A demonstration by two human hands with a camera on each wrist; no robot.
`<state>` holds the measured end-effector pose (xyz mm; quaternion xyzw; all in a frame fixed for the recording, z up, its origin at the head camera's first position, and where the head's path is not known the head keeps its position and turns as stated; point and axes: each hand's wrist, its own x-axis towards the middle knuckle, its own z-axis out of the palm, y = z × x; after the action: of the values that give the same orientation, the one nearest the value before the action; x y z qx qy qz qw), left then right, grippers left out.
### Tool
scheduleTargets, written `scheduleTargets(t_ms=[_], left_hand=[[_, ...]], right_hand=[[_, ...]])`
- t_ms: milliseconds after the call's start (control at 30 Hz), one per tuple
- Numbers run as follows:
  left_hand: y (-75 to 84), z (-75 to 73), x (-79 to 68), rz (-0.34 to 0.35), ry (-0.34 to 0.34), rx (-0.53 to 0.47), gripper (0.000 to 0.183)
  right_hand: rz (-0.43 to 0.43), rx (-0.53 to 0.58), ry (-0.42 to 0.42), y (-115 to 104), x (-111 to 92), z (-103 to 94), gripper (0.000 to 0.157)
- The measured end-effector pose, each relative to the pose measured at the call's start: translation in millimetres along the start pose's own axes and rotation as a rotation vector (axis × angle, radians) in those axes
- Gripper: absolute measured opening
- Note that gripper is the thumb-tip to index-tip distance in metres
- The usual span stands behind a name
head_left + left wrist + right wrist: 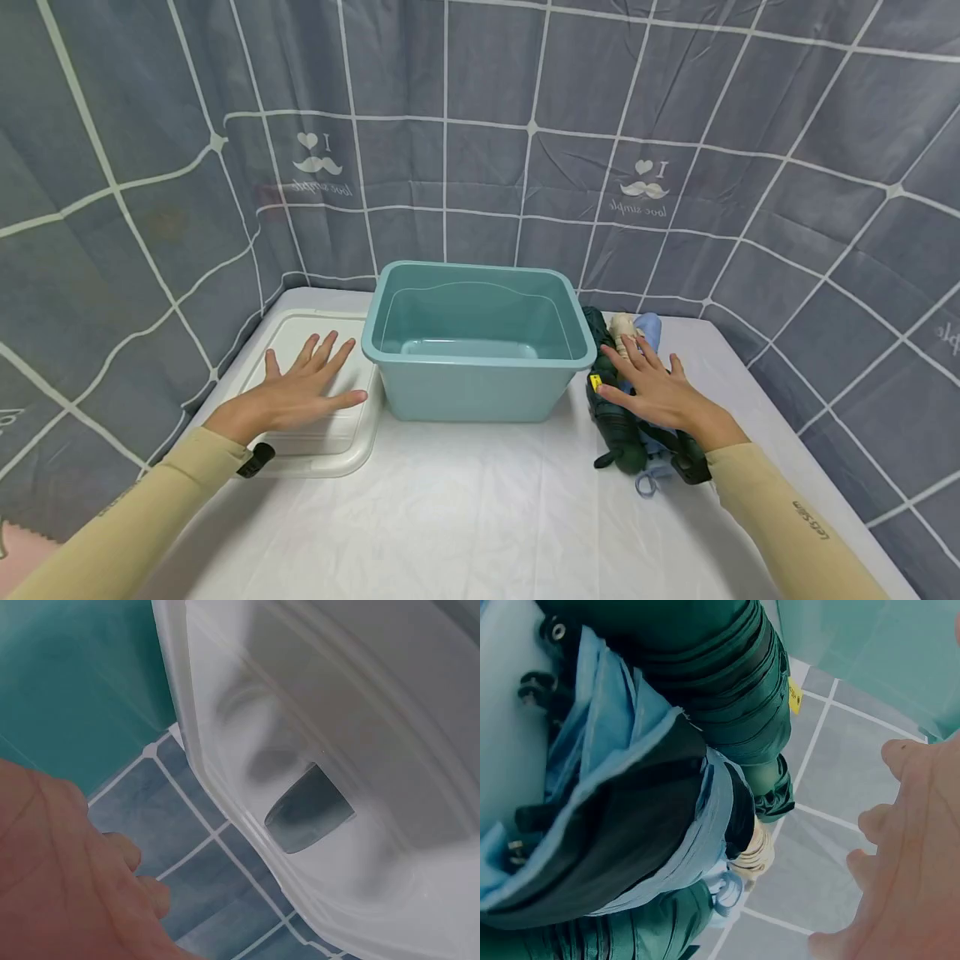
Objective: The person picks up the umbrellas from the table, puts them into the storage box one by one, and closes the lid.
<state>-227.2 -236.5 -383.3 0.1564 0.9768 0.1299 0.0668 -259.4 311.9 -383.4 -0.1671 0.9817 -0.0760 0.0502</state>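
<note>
A teal plastic bin (468, 393) stands upright in the middle of the table, with nothing inside that I can see. To its left lies a white lid (318, 450), and my left hand (296, 402) hovers over it with fingers spread, holding nothing. Right of the bin is a bunch of folded umbrellas: dark green (621, 429), cream (622, 325) and light blue (649, 327). My right hand (660, 400) is spread above them and covers part of the bunch; the right wrist view shows no grip on any. A yellow tag (794, 695) hangs on a green one.
A white cloth covers the table (480, 517). Grey curtains with white grid lines (487, 167) hang behind and at both sides. Dark bands are on both wrists, and a bit of pink fabric (26, 554) shows at the lower left.
</note>
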Motion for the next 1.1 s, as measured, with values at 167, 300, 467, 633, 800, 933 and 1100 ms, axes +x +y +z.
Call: scheduleTargets(t_ms=[167, 300, 467, 633, 800, 933, 1100], left_hand=[[0.0, 1.2, 3.3, 0.002, -0.007, -0.003, 0.098], [0.7, 2.1, 6.2, 0.003, -0.01, -0.004, 0.098], [0.2, 2.4, 6.7, 0.007, 0.001, 0.001, 0.1], [-2.2, -1.8, 9.8, 0.038, 0.069, -0.048, 0.098], [2.1, -12.2, 14.0, 0.042, 0.187, -0.17, 0.074], [13.9, -22.0, 16.3, 0.016, 0.305, -0.329, 0.059], [31.9, -33.8, 23.4, -0.031, 0.359, -0.474, 0.067]], right_hand=[[-0.003, 0.003, 0.01, 1, 2, -0.4, 0.083], [-0.007, 0.004, 0.018, 1, 2, -0.8, 0.083], [-0.018, 0.013, 0.018, 0, 2, 0.4, 0.083], [-0.014, 0.0, 0.074, -1, 4, -1.1, 0.08], [-0.008, 0.0, 0.118, -2, 5, -2.9, 0.076], [0.003, 0.046, 0.138, -3, 4, -3.0, 0.074], [0.017, 0.084, 0.147, -4, 2, -3.2, 0.071]])
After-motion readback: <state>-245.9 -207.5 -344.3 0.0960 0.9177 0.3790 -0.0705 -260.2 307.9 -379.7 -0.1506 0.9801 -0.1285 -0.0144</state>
